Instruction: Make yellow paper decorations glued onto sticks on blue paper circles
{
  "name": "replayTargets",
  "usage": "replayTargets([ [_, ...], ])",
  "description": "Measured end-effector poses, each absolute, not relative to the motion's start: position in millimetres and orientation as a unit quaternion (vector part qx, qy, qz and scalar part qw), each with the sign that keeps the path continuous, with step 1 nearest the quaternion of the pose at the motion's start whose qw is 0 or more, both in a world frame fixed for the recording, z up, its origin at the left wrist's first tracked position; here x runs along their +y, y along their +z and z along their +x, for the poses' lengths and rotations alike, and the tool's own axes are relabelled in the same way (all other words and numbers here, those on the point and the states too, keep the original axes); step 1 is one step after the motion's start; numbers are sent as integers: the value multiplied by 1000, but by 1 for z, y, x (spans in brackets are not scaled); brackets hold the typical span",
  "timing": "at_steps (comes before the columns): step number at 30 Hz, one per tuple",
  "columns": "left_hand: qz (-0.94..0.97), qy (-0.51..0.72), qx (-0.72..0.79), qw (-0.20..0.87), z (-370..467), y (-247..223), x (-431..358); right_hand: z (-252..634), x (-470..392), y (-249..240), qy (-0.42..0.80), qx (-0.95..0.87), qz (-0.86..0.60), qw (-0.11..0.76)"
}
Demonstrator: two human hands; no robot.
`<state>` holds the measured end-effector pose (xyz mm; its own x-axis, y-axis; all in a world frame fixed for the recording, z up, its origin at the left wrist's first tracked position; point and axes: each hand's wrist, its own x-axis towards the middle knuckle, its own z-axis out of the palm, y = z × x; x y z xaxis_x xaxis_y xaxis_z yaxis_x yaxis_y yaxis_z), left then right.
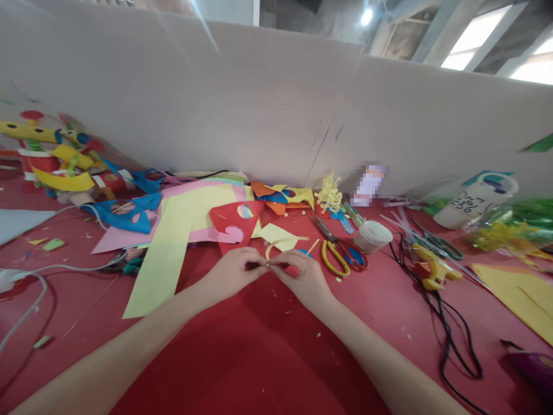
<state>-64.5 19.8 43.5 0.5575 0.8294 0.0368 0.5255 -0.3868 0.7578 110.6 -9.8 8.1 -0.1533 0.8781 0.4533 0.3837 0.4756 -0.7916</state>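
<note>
My left hand [235,270] and my right hand [306,279] meet fingertip to fingertip above the red table [242,363]. Both are closed in a pinch on a thin pale-yellow strip [269,248], which curls up from between the fingertips. Whether it is paper or foam I cannot tell. Just behind the hands lies a pale-yellow paper piece [279,236]. A red cut-out mask [233,222] with eye holes is beside my left hand. Scissors [336,258] with yellow and red handles lie to the right of my right hand.
Pink and yellow sheets [166,262] and a blue mask [123,213] lie left. A white cup [373,236], a yellow glue gun [432,268] and its black cord [447,340] are right. Paper toys [41,155] stand far left. A pale partition [216,104] closes the back.
</note>
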Motion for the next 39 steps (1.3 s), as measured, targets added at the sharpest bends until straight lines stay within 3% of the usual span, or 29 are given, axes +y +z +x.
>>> replayTargets([
  [6,839,185,404,314,-65,51,16,110,-10,15,257,-717,-451,465],
  [10,836,170,411,321,-67,55,17,110,-11,15,325,-689,-469,446],
  [17,772,174,427,436,-73,50,27,108,-7,10,514,-571,-469,435],
  [25,703,191,420,541,-71,49,25,109,-5,12,576,-526,-422,462],
  [39,569,263,446,639,-66,37,24,105,-14,8,375,-651,-420,509],
])
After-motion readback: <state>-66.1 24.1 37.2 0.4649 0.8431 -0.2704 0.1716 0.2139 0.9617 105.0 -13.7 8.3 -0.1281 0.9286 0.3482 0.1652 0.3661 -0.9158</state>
